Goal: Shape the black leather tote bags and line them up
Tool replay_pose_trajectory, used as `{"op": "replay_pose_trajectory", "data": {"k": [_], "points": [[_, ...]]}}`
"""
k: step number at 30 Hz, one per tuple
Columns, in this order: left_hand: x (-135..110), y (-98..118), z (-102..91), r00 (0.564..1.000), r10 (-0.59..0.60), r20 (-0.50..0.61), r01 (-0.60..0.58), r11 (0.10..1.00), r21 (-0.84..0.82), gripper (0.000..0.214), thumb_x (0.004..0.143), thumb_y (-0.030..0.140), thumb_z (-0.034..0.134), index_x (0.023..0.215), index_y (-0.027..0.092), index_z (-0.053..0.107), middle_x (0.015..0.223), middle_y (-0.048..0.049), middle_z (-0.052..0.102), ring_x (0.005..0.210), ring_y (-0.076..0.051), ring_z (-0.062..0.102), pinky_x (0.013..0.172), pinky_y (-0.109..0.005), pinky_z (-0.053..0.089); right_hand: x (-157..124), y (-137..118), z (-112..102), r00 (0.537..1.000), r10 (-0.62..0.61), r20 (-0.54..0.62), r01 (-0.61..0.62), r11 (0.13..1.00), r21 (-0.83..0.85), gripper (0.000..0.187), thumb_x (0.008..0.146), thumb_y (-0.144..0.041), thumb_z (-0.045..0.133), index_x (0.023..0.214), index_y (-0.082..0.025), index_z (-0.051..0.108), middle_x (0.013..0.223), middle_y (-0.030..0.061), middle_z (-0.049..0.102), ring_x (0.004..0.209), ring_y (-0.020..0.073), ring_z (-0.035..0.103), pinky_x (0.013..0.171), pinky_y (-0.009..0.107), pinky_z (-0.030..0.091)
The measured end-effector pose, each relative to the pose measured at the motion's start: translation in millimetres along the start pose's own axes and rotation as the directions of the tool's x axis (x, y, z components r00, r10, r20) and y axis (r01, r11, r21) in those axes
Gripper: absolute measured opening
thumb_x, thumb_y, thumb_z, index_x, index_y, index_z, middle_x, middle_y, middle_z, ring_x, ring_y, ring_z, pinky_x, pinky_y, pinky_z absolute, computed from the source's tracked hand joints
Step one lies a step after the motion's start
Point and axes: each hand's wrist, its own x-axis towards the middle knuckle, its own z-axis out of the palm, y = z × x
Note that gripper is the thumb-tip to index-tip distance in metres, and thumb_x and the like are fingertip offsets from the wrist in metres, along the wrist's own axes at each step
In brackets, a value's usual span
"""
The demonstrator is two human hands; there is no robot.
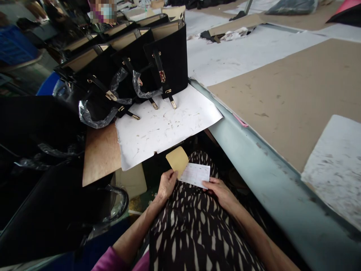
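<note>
Over my lap, my left hand [167, 183] pinches a yellow-tan card or paper cover [177, 161] at its lower edge. A white printed slip [195, 174] lies beside and partly behind that cover; I cannot tell whether the two are joined. My right hand [218, 191] grips the slip's lower right corner between thumb and fingers. The print on it is too small to read. Both papers are held above my patterned apron [194, 226].
Several black handbags [169, 56] with plastic-wrapped handles stand on white paper [166, 120] ahead. More black bags [42, 210] are at the left. A grey table edge [248, 146] runs along my right, beside brown board [296, 94]. Another person [103, 11] is at the back.
</note>
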Motion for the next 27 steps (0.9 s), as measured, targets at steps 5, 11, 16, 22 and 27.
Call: {"op": "replay_pose_trajectory", "data": {"k": [5, 11, 16, 22, 27], "points": [[5, -8, -9.9, 0.987, -0.162, -0.007, 0.162, 0.985, 0.065, 0.042, 0.079, 0.043, 0.036, 0.056, 0.012, 0.054, 0.044, 0.0028, 0.04, 0.04, -0.007, 0.034, 0.043, -0.019, 0.027, 5, 7, -1, 0.996, 0.073, -0.058, -0.073, 0.997, 0.001, 0.028, 0.056, -0.028, 0.068, 0.079, -0.013, 0.065, 0.069, 0.0033, 0.066, 0.063, 0.0162, 0.059, 0.063, 0.026, 0.045], [-5, 10, -28.8, 0.972, -0.226, -0.062, 0.234, 0.923, 0.304, 0.034, 0.066, 0.037, 0.056, 0.042, 0.013, 0.052, 0.045, -0.0023, 0.047, 0.053, -0.013, 0.047, 0.052, -0.024, 0.03, 4, 6, -1, 0.99, 0.087, -0.115, -0.09, 0.996, -0.025, 0.033, 0.054, -0.03, 0.071, 0.081, -0.013, 0.064, 0.076, 0.0059, 0.068, 0.071, 0.0204, 0.062, 0.068, 0.029, 0.046], [-13, 50, -24.6, 0.949, 0.173, 0.265, -0.262, 0.899, 0.351, 0.027, 0.076, 0.038, 0.05, 0.067, 0.015, 0.064, 0.061, -0.0008, 0.057, 0.059, -0.011, 0.051, 0.057, -0.021, 0.035, 2, 1, 3, 0.993, 0.05, -0.103, -0.055, 0.998, -0.044, 0.034, 0.052, -0.031, 0.071, 0.078, -0.011, 0.066, 0.076, 0.0075, 0.068, 0.075, 0.023, 0.062, 0.073, 0.031, 0.045], [13, 35, 5.1, 0.823, 0.394, 0.409, -0.529, 0.793, 0.302, 0.025, 0.074, 0.033, 0.057, 0.094, 0.02, 0.063, 0.097, -0.0036, 0.056, 0.082, -0.015, 0.055, 0.071, -0.022, 0.043, 3, 1, 3, 0.994, 0.044, -0.104, -0.051, 0.997, -0.063, 0.033, 0.054, -0.032, 0.07, 0.078, -0.011, 0.065, 0.073, 0.0054, 0.068, 0.069, 0.0208, 0.061, 0.069, 0.029, 0.044], [22, 13, 10.0, 0.821, 0.407, 0.401, -0.518, 0.826, 0.222, 0.041, 0.069, 0.044, 0.061, 0.102, 0.02, 0.059, 0.101, -0.0046, 0.054, 0.088, -0.017, 0.054, 0.078, -0.025, 0.044, 4, 5, 2, 0.989, 0.073, -0.126, -0.081, 0.995, -0.055, 0.032, 0.053, -0.032, 0.071, 0.077, -0.011, 0.064, 0.067, 0.0033, 0.066, 0.062, 0.0174, 0.059, 0.062, 0.026, 0.044]]}}
